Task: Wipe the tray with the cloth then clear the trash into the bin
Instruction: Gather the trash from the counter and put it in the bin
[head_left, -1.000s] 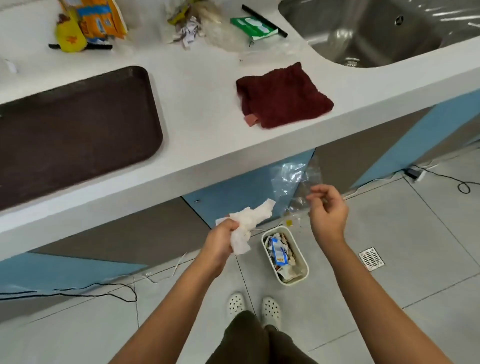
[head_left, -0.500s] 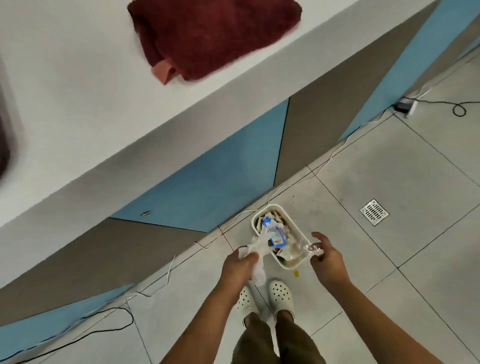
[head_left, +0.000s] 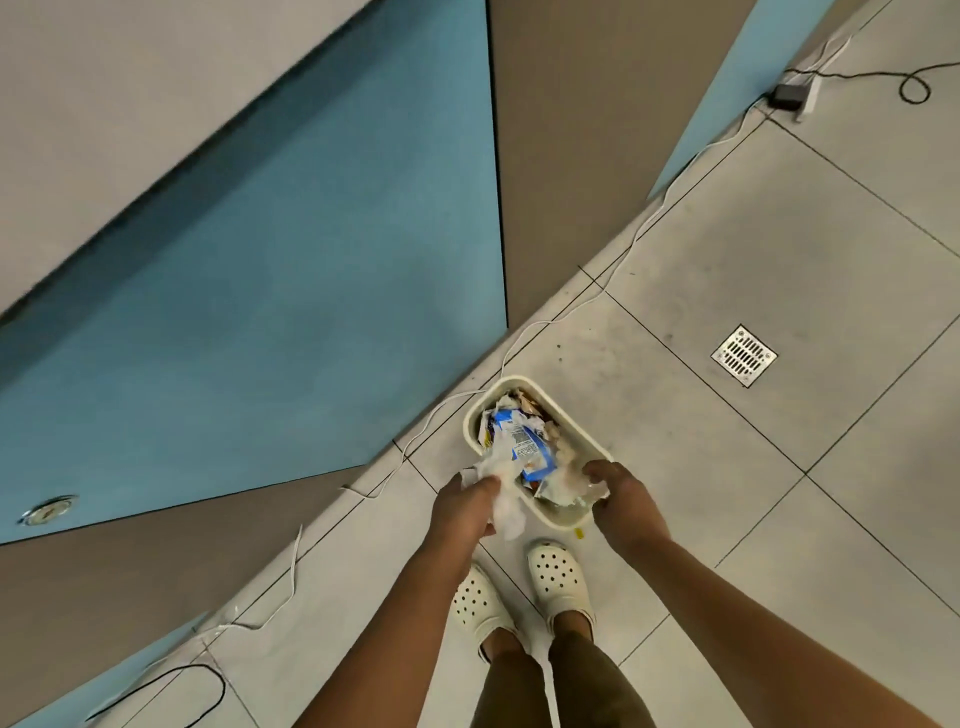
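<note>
Both arms are reaching down from the bottom of the frame toward the bin, which is standing on the tiled floor at lower centre. The left hand is hanging over the bin's left rim, knuckles up, its grip clamped on a crumpled white tissue that is bulging out on both sides of the fingers, part over the bin and part trailing below the hand. The right hand is sitting at the bin's near right corner, fingers curled over a scrap of clear plastic wrap that is lying against the rim; the grip is pinching it, though blur is softening the fingertips.

The bin is a small cream rectangular tub already filled with trash, a blue and white wrapper lying on top among paper scraps. A tiny yellow crumb is lying on the floor just beside the bin's near edge.

Just below the hands, the person's two cream perforated clogs are standing side by side, close to the bin. A thin white cable is running along the base of the blue and grey cabinet panels filling the upper left, passing just behind the bin. A metal floor drain is sitting well apart at right of centre, and a black adapter with a looped black cord is lying in the upper right corner.
</note>
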